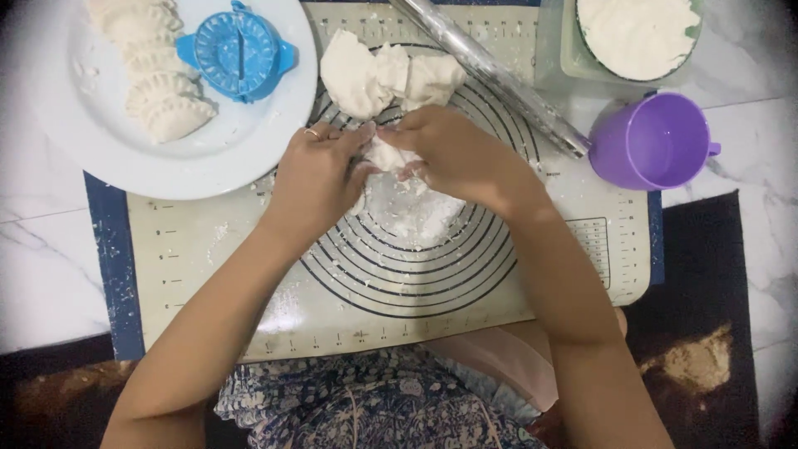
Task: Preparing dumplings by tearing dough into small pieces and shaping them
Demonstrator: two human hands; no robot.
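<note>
A patterned skirt (366,407) fills the near edge. Beyond it, on the ringed pastry mat (208,274), the left hand (320,179) and right hand (453,154) meet, both pinching a small dough piece (385,155) above a floury patch. Far left, a white plate (108,158) holds folded dumplings (154,87) and a blue press (237,51).

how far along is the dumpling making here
Done: several folded dumplings lie on the white plate beside the blue press. In hand: the left hand and right hand work a small dough piece over the floured mat. Left: a dough lump waits behind.
</note>
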